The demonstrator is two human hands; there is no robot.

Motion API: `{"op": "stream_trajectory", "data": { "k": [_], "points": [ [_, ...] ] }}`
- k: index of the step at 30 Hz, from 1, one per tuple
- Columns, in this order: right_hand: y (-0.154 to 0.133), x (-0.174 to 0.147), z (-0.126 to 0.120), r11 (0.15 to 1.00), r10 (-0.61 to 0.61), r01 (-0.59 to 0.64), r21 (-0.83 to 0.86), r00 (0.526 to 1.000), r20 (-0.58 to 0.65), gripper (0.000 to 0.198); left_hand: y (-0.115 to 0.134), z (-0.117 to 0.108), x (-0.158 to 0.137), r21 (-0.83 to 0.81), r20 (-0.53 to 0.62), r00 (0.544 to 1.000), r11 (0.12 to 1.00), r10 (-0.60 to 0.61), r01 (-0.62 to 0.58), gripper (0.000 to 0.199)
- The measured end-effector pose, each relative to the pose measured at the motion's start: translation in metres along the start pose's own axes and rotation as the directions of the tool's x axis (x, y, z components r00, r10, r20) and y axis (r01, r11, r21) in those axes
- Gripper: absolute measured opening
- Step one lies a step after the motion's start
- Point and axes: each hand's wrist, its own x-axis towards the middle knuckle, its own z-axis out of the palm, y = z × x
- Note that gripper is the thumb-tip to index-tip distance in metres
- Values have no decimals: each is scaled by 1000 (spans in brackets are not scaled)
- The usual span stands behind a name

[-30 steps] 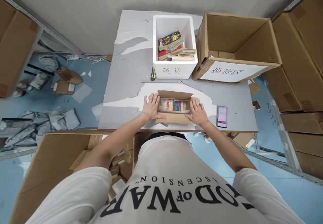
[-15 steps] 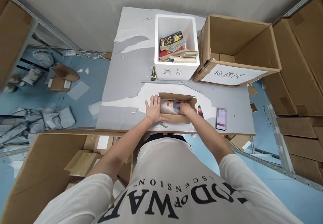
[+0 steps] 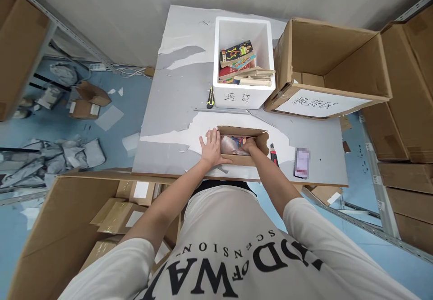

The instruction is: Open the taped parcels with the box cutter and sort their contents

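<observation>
A small open cardboard box lies at the table's front edge. Inside it is a colourful printed item, partly hidden, with clear plastic wrapping bunched at its left. My left hand rests on the left end of the box, fingers spread and thumb along the front wall. Reaching into the right part of the box, my right hand has its fingers curled at the printed item's right end; the fingertips are hidden.
Right of the box lie a red-and-black box cutter and a phone. Behind stand a white foam box with several books, a yellow-and-black cutter, and a large labelled carton. Below left, a big carton holds smaller boxes.
My right hand has shifted the printed item within the box, and the clear wrapping now bulges up at the left. My left hand stays on the box end. The view has shifted slightly.
</observation>
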Motion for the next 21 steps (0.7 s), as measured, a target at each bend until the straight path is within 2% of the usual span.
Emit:
{"op": "stream_trajectory", "data": {
  "k": [3, 9, 14, 16, 21],
  "points": [
    [3, -1, 2, 997, 13, -17, 80, 999, 51, 50, -1, 1, 0, -6, 3, 1000, 1000, -5, 5, 137],
    [0, -17, -1, 952, -146, 120, 282, 987, 73, 27, -1, -2, 1, -15, 9, 1000, 1000, -15, 15, 138],
    [7, -47, -25, 883, -256, 241, 403, 966, -18, 32, -1, -5, 3, -29, 15, 999, 999, -29, 30, 140],
    [13, -64, -35, 819, -283, 272, 506, 957, -57, 34, -1, -6, 3, -52, 15, 999, 998, -30, 30, 142],
    [35, -115, -50, 569, -372, 280, 773, 926, -62, 36, -4, -10, 2, -188, -19, 998, 980, -64, 60, 133]
  ]
}}
